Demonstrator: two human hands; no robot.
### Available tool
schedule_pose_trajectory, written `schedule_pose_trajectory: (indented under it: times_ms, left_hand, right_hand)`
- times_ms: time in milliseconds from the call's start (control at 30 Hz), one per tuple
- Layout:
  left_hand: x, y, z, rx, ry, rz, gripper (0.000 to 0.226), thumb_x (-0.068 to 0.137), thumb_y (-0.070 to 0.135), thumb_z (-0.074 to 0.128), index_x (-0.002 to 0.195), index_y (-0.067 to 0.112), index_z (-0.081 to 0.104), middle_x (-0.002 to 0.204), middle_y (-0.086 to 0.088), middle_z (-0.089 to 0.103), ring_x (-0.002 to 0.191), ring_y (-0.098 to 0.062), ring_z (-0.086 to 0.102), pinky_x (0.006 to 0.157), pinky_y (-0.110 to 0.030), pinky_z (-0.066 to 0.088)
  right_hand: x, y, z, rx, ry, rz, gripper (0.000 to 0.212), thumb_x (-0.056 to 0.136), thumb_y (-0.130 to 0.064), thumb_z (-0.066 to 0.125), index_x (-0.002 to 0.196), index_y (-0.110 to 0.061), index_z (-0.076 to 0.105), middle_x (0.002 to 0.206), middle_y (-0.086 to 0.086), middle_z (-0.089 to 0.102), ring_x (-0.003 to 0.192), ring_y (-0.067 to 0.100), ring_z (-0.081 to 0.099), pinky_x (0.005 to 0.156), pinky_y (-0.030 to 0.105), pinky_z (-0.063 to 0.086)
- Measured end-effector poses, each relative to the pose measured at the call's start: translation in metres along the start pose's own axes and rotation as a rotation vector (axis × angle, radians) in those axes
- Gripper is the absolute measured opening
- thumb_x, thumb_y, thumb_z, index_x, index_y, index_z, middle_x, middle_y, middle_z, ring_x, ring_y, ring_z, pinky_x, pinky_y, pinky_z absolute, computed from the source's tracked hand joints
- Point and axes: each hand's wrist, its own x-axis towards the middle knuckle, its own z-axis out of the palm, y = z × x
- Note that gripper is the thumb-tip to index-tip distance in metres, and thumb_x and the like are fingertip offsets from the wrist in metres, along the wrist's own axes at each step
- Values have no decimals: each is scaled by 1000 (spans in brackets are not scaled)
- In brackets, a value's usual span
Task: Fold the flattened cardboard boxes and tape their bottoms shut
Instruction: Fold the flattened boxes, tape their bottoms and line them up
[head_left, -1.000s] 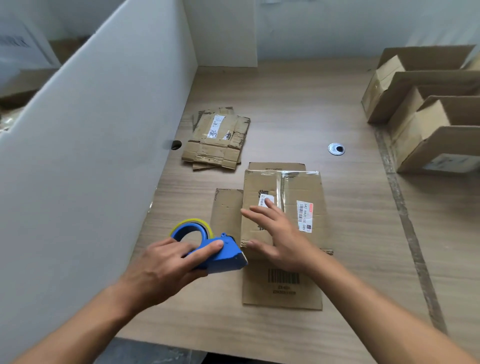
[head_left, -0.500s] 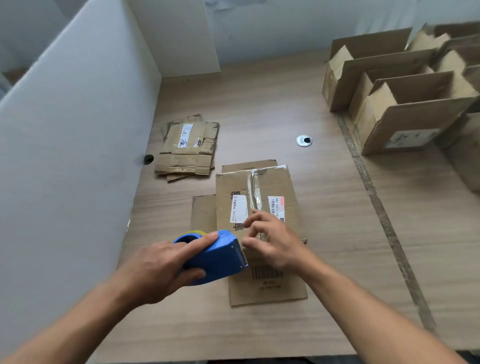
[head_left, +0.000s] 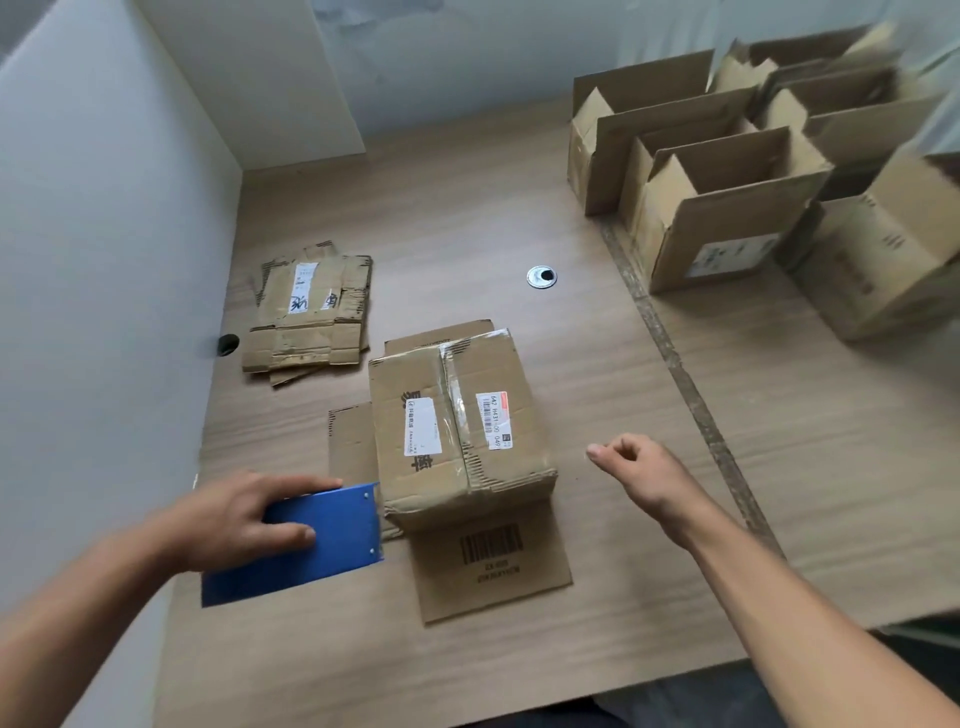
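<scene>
The table (head_left: 457, 208) carries a group of erected boxes (head_left: 727, 208) at its far right. The box (head_left: 415, 467) sits at centre, taped seam up, lower flaps spread flat. The flattened stack (head_left: 309, 312) lies beyond it, to the left. My left hand (head_left: 239, 525) grips the blue tape dispenser (head_left: 332, 545) just left of the box. My right hand (head_left: 639, 467) hovers to its right, fingers loosely curled, holding nothing.

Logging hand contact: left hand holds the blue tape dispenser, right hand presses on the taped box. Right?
No. In the head view the right hand hangs beside the taped box, off it; the left hand does hold the blue tape dispenser.
</scene>
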Motion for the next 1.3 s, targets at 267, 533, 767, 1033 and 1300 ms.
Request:
schedule_pose_trajectory:
  times_ms: [267, 533, 767, 1033, 1300]
  left_hand:
    - [5, -8, -6, -95, -49, -89, 52, 68, 58, 57, 115, 75, 45, 106, 34, 66, 97, 7, 62, 91, -25, 49]
    - [32, -9, -1, -83, -144, -183, 35, 81, 45, 67, 114, 54, 62, 109, 25, 69, 99, 4, 61, 89, -21, 46]
    - [43, -14, 3, -42, -145, -200, 30, 91, 42, 65, 119, 52, 62, 110, 24, 68, 99, 3, 60, 82, -20, 42]
    - [46, -11, 5, 9, -102, -217, 30, 89, 50, 66, 119, 53, 62, 113, 21, 68, 101, 1, 61, 88, -23, 45]
    - [42, -6, 11, 32, -66, -234, 34, 89, 51, 64, 123, 51, 61, 113, 19, 67, 99, -2, 60, 80, -23, 42]
  right_hand:
    - [6, 7, 12, -74, 21, 43, 33, 89, -36, 72, 68, -16, 54, 65, 0, 46, 64, 14, 42, 63, 33, 31]
    - [11, 12, 25, -274, -12, 117, 40, 92, -39, 67, 64, -18, 48, 60, -3, 44, 64, 16, 44, 58, 34, 29]
    - [14, 8, 34, -102, -199, 359, 36, 98, -44, 56, 87, -15, 73, 103, 7, 66, 87, 23, 56, 67, 30, 41]
    - [8, 9, 47, -331, 79, -20, 14, 94, -28, 63, 105, -23, 69, 102, 0, 70, 97, 21, 63, 77, 25, 40]
    - [-11, 24, 56, 70, 151, -5, 14, 92, -25, 66, 79, -25, 68, 75, -5, 70, 76, 17, 68, 79, 48, 58]
